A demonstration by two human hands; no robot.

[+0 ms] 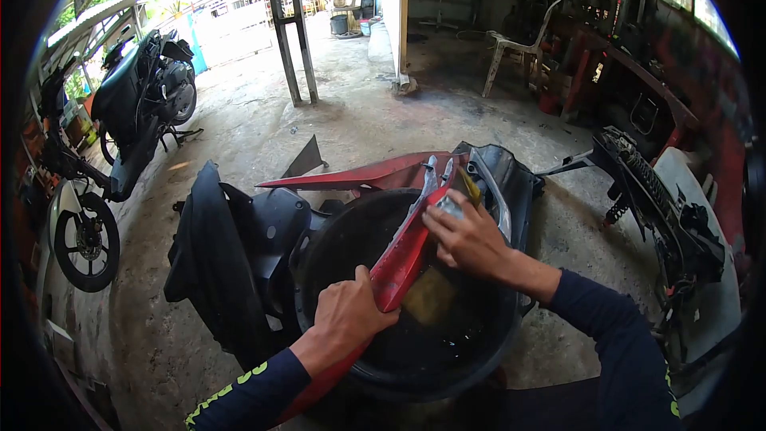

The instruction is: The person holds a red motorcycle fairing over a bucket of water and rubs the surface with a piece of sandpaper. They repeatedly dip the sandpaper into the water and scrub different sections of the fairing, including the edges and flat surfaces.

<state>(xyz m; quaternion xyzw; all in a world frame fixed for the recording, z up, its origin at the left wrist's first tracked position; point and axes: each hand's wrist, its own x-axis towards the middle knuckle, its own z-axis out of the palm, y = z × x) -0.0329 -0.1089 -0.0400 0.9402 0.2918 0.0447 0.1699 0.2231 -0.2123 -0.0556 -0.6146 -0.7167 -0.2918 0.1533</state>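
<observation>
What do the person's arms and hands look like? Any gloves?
No gloves: the left grip and right grip are bare. The dark navy fabric left sleeve carries blocky yellow-green lettering; the matching navy right sleeve shows a little yellow-green at its edge.

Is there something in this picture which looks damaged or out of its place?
Yes. The red panel in the left hand has uneven pale grey patches along one edge, unlike its red face; I cannot tell whether these are scuffs or suds. Nothing else clearly stands out.
</observation>
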